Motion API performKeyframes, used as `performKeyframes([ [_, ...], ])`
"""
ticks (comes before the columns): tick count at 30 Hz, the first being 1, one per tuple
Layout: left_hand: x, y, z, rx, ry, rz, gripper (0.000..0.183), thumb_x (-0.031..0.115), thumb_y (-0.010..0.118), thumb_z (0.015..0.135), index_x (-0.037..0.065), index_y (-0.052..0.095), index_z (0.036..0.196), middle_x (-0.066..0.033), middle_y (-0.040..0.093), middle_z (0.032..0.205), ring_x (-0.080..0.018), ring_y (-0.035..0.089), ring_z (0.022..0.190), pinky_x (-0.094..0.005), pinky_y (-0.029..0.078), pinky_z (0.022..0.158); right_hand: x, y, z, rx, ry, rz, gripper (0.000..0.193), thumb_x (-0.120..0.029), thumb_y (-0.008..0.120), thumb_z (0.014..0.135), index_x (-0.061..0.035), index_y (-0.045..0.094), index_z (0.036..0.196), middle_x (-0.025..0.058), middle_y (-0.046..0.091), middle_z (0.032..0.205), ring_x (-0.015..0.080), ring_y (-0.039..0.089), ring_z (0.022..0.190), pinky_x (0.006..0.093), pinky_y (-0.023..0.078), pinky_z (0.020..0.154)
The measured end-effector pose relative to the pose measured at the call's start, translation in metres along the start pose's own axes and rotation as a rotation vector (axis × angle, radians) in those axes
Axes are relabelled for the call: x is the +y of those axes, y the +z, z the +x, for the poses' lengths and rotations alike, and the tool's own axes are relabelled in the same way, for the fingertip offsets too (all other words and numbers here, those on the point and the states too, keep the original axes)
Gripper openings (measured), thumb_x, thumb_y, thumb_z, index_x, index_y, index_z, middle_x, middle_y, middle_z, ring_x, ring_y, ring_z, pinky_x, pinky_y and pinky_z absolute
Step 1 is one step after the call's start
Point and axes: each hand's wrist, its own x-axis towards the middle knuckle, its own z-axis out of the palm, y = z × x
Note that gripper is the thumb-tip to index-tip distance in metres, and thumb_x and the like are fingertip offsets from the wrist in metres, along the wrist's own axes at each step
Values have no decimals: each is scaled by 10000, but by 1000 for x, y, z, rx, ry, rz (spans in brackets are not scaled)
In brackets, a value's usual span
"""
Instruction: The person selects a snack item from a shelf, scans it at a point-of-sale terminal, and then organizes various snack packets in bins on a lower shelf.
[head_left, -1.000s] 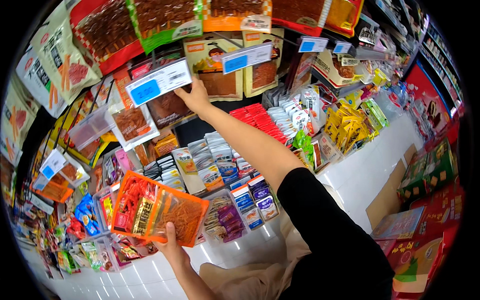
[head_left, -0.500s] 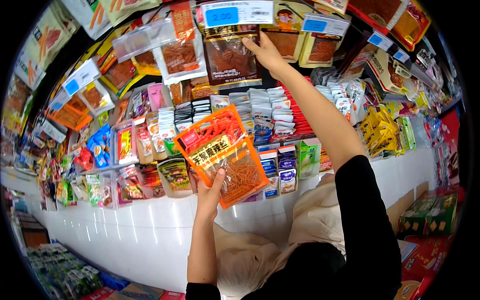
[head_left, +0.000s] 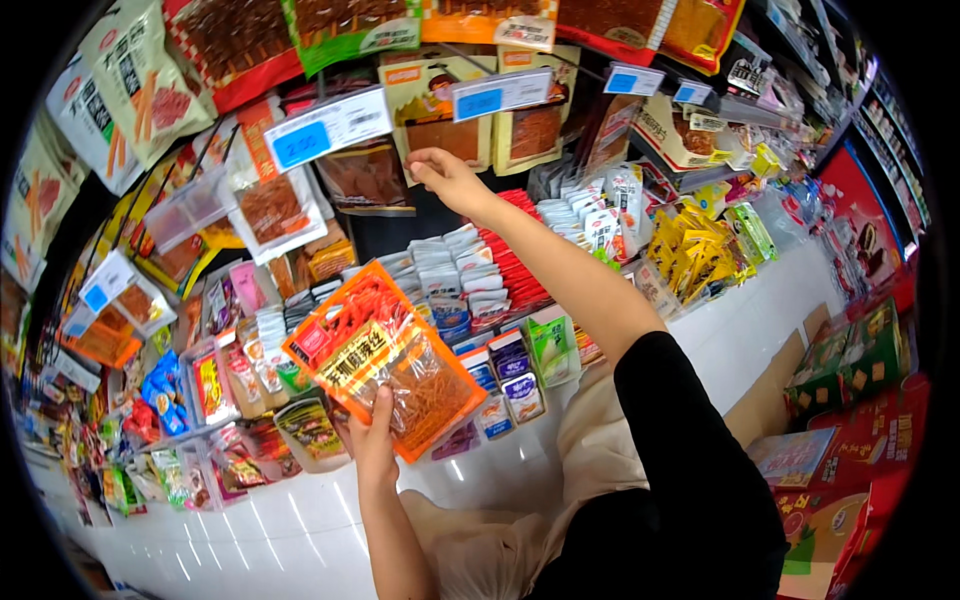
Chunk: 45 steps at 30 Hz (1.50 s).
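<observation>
Right hand point(head_left: 452, 182) has let go of the dark pouch point(head_left: 368, 185) it was touching half a second ago and now hovers just beside that pouch's right edge. It is released, its fingers loosely bent with the thumb close by and nothing seen in their grasp; whether the fingertips brush anything cannot be told. The right arm stretches far and to the left, its elbow slightly bent below a black sleeve point(head_left: 690, 430).

Left hand point(head_left: 375, 440), nearer, grasps an orange pouch point(head_left: 430, 395) by its near edge, thumb on the front, as before. The whole view has swung, so the dark pouch's top now sits behind a price tag point(head_left: 330, 130).

The orange pouch is tilted, its top leaning far left. It has an orange border, a red upper part, a yellow band with dark lettering, and a clear window onto reddish-brown shreds.

Beyond the right hand hangs a pale yellow pouch point(head_left: 425, 95). Red packets point(head_left: 515, 265) stand below and right; yellow packets point(head_left: 690, 250) lie farther right. Nearest is shiny white floor point(head_left: 250, 530).
</observation>
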Motion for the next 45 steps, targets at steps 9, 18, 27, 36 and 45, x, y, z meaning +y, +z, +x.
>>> performKeyframes([
  [9,-8,26,5,-23,-16,85,396,227,632,883,-5,520,1184,-71,586,1102,-136,540,989,-295,418,874,32,-130,-31,539,366,211,387,-336,546,918,-88,476,1207,51,552,1170,163,529,1010,324,467,848],
  [18,-11,38,17,-29,-16,130,259,257,642,881,29,619,1002,29,591,847,-56,502,725,-227,395,632,96,-154,6,724,499,787,893,-576,673,741,-143,265,1407,114,277,1434,278,334,1274,399,291,1074],
  [27,-5,34,13,-34,37,158,338,296,641,876,2,627,1042,-26,629,943,-104,545,866,-276,435,789,100,-128,9,722,336,1212,837,-577,695,717,-107,379,1333,79,435,1310,246,439,1196,393,363,1025],
  [36,-5,28,15,-28,5,65,302,236,635,885,-3,597,1066,-9,601,940,-87,525,853,-256,425,767,97,-129,-16,435,149,1276,598,-523,588,833,-128,478,1269,11,556,1216,221,522,1093,380,400,977],
  [45,-13,25,20,-55,-16,56,311,230,638,883,-2,584,1082,-16,602,961,-96,534,871,-265,434,773,80,-116,-34,450,13,1488,470,-383,677,816,-94,561,1168,37,626,1107,225,595,972,361,482,897],
])
